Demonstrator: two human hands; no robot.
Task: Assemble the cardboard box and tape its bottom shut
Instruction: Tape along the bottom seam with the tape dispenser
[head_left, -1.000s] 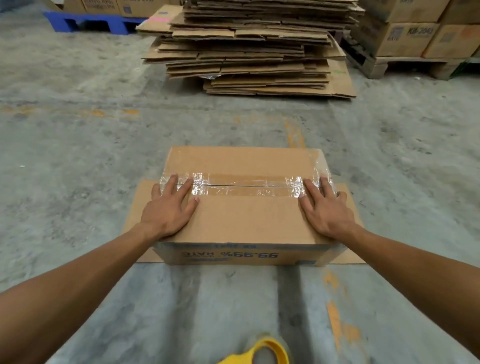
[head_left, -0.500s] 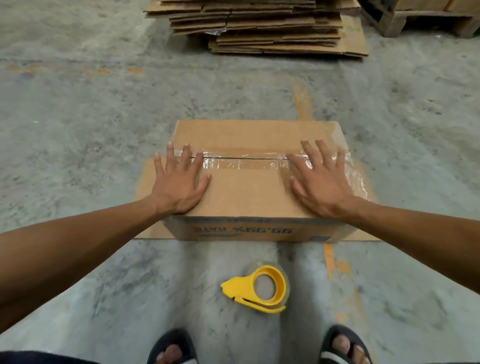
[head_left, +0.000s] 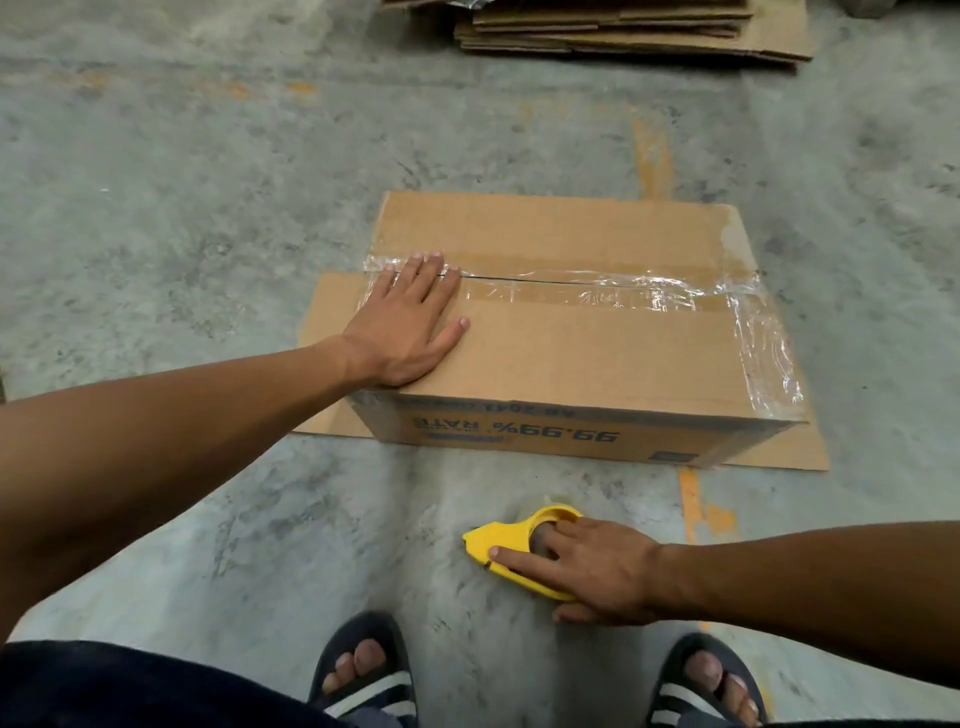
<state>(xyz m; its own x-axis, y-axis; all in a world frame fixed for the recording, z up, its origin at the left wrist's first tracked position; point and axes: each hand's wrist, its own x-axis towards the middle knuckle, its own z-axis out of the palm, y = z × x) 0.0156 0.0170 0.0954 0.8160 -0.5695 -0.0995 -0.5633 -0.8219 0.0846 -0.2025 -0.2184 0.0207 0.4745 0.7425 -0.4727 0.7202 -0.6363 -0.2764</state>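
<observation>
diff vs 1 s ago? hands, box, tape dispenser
The right hand left the box top and came back toward the person to the yellow tape dispenser on the floor, fingers in its ring, grip closing but not lifted. The left hand stayed flat on the cardboard box, fingertips on the clear tape over the seam. Box, tape and dispenser did not move.

- box (head_left: 571, 353) on floor (head_left: 182, 182), flat cardboard sheet (head_left: 332, 306) underneath
- tape dispenser (head_left: 511, 540) on floor in front of box
- cardboard stack (head_left: 639, 28) far behind box
</observation>
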